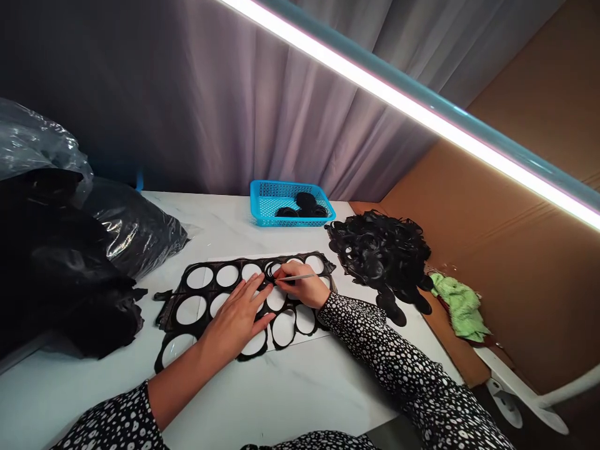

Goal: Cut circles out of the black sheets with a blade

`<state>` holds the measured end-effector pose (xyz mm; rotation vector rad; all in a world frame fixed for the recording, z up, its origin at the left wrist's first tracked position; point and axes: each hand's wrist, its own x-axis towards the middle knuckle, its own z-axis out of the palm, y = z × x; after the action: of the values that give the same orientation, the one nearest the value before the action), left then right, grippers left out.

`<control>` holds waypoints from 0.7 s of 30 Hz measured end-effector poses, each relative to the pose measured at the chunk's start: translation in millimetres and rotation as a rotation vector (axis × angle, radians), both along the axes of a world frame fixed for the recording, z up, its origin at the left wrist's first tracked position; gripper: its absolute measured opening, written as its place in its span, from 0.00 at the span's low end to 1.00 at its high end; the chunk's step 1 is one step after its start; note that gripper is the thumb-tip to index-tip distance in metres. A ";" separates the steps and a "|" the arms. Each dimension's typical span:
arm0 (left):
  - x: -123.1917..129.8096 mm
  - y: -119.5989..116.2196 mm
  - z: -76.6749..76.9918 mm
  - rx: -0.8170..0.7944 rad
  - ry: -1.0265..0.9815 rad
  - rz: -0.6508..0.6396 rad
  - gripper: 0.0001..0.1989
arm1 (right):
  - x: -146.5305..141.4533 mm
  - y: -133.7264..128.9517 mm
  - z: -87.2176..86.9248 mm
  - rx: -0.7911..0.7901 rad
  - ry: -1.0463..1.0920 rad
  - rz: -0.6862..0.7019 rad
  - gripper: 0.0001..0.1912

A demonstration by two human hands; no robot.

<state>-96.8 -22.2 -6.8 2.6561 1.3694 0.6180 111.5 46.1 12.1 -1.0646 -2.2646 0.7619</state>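
Observation:
A black rubbery sheet (213,289) with rows of large round holes lies on a pale backing on the table. My left hand (237,315) rests flat on it, fingers spread, pressing nothing but the sheet. Between the fingers of my right hand (300,284) is a slim pale pointed tool (296,277) that looks like tweezers. Its tip meets the sheet at a hole in the far row, where thin black rings (270,271) show. Part of that row is hidden under my right hand.
Behind the sheet stands a blue perforated basket (255,203) with black round pieces (306,201) inside. A heap of black scraps (382,250) lies to the right, near a green cloth (462,306). Black plastic bags (60,262) crowd the left. A bright tube lamp (398,97) crosses above.

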 end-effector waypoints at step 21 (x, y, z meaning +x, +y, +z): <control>-6.2 27.1 52.0 0.054 -0.163 -0.025 0.27 | 94.6 -17.9 47.6 -0.566 0.749 -0.505 0.19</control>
<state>-102.9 4.9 45.1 2.5924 1.2907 0.8592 206.1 28.2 59.6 -1.2404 -1.1126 1.3288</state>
